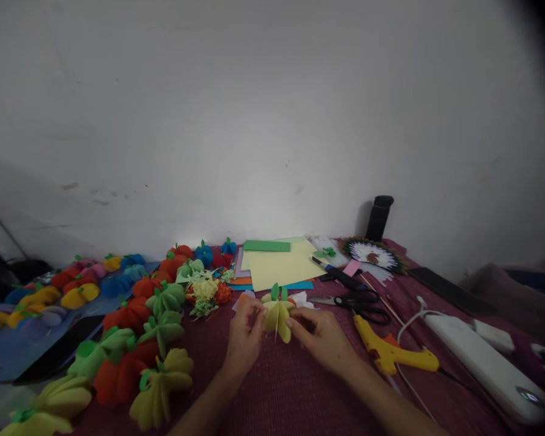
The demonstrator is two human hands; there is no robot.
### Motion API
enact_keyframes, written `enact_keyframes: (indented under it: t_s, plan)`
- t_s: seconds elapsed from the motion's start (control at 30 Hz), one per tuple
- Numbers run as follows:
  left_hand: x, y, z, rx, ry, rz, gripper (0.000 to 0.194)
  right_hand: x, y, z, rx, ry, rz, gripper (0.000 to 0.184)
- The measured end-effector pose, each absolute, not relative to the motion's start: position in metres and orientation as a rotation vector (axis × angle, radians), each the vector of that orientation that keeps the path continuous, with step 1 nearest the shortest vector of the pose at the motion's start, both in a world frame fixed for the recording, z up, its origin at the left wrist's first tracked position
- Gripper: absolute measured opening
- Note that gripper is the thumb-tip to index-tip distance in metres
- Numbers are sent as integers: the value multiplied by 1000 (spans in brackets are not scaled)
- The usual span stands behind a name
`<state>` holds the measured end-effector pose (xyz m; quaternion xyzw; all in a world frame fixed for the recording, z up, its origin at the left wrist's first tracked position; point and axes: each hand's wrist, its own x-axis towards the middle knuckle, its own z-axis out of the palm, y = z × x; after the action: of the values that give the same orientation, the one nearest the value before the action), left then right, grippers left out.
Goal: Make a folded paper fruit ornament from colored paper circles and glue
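Between my two hands, above the maroon cloth [272, 387], is a yellow paper pumpkin [278, 316] with a green stem and leaf on top. My left hand [245, 333] pinches its left side with thumb and fingers. On the other side, my right hand [322, 339] grips the right-hand paper folds at its fingertips. Behind the pumpkin lie a crumpled white scrap [303, 299] and black-handled scissors [358, 303], the blades pointing left. A yellow glue gun [393, 348] rests to the right of my right hand.
Several finished paper pumpkins [127, 312] in red, green, yellow and blue cover the left side. Shredded paper [205, 292] lies beside them. Coloured sheets [281, 266] lie behind my hands. A black bottle [379, 218], white power bank [485, 363] and cable [406, 327] are on the right.
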<state>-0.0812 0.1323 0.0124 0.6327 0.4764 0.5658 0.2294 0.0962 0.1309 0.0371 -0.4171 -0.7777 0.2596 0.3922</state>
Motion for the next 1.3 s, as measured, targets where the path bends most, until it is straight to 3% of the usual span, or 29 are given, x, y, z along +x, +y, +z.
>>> enact_keyframes:
  t_s: [0.23,1.1,1.3]
  plan:
    - [-82,135,11,1637,1253,1564,14,97,129,40,-1009,-1972,751,33]
    - [-78,130,16,1693,1177,1494,18,97,132,34,-1004,-1979,839,27]
    - [-76,128,12,1683,1150,1453,11,96,133,35,-1030,-2014,805,26]
